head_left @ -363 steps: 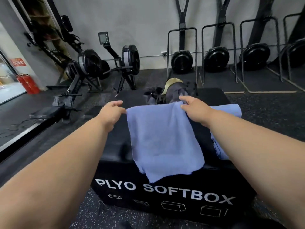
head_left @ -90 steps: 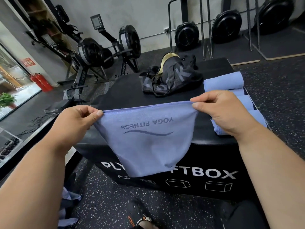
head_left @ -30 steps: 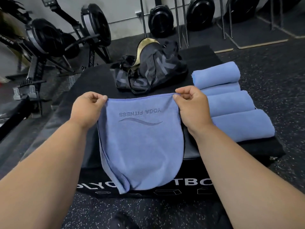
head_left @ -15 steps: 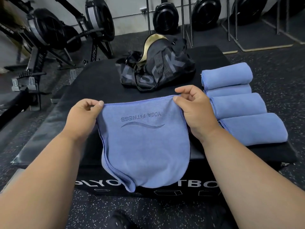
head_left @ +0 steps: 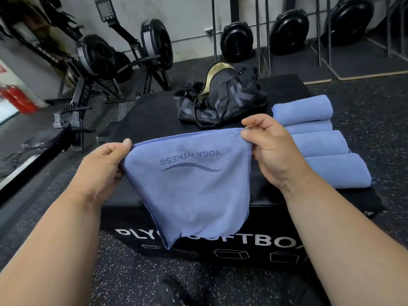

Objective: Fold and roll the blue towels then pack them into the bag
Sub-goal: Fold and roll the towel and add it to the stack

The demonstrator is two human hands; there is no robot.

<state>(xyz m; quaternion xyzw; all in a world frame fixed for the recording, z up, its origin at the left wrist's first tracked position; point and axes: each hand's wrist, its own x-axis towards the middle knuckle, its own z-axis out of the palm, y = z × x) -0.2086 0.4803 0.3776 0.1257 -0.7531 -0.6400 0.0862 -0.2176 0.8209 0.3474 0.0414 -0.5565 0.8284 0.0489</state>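
While both hands (head_left: 103, 166) pinch top corners — towel (head_left: 192, 191) hangs | long axis vertical, print inverted

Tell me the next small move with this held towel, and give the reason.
Probably lower the towel flat onto the black box to fold it. The left hand and right hand pinch its top corners, it hangs unrolled past the box's front, and four rolled towels already lie beside the bag.
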